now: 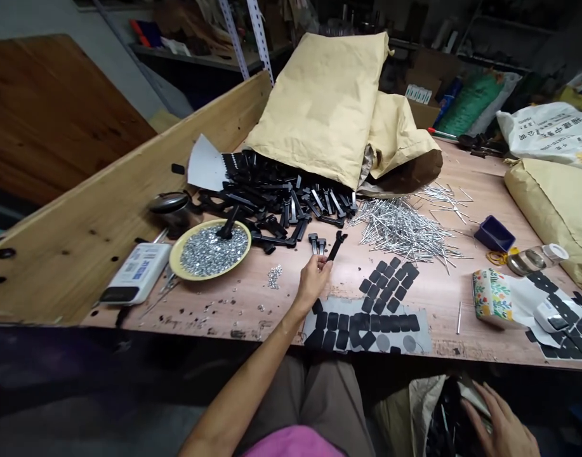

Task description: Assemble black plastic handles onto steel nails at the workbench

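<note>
My left hand (314, 279) reaches out over the wooden table (214, 304) and pinches a long black plastic part (337, 244) by its near end. Two short black pieces (318, 243) lie just beside it. A heap of black plastic parts (271, 200) spills from a tan paper sack (324, 101) behind. My right hand (497, 425) is low at the bottom right, below the table edge, fingers spread on the rim of an open bag (438, 412) of dark parts.
A yellow bowl of small silver bits (209, 251) sits left. A pile of metal pins (405, 228) lies right of centre. Black pads on a grey sheet (367, 324) lie at the front edge. A patterned cup (490, 295), blue tray (494, 233) and more sacks (552, 203) stand right.
</note>
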`<state>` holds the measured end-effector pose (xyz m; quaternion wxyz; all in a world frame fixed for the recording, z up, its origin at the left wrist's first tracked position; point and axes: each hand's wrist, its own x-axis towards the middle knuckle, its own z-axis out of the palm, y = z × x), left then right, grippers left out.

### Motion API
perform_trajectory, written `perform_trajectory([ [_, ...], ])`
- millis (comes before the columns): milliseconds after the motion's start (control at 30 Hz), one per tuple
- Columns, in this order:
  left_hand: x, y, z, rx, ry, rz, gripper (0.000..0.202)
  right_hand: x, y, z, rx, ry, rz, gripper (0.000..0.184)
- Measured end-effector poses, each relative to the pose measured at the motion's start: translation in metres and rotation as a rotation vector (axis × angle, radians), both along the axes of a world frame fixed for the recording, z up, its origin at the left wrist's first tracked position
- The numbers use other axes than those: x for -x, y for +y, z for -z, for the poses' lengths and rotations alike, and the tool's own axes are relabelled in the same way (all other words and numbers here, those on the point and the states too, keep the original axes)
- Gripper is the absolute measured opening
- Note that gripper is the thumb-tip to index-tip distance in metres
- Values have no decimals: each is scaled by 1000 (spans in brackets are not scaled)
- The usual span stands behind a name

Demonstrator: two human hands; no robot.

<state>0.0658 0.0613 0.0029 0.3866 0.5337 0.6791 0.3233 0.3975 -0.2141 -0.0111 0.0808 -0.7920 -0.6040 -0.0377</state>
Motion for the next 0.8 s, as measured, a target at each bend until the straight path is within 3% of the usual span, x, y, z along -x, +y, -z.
perform_trajectory([
  [67,17,-7,-10,69,-236,9,17,35,43,-14,-106,86,-154,42],
  [133,36,-15,-19,186,-671,11,24,80,93,-27,-164,239,-331,34],
  [200,56,-24,-26,231,-949,-12,31,127,141,-33,-167,440,-491,30],
  [267,72,-34,-30,206,-1034,-55,38,168,183,-33,-131,693,-537,31],
  [367,90,-48,-31,158,-1090,-126,38,214,233,-23,-11,972,-477,35],
  [467,104,-56,-31,143,-1194,-196,34,244,266,-8,69,821,-550,24],
  [567,122,-59,-30,228,-1322,-256,54,272,280,4,180,559,-692,19],
  [667,139,-63,-23,337,-1458,-265,69,298,284,10,280,360,-740,24],
  [800,154,-73,-8,364,-1548,-214,55,324,293,11,357,135,-742,25],
])
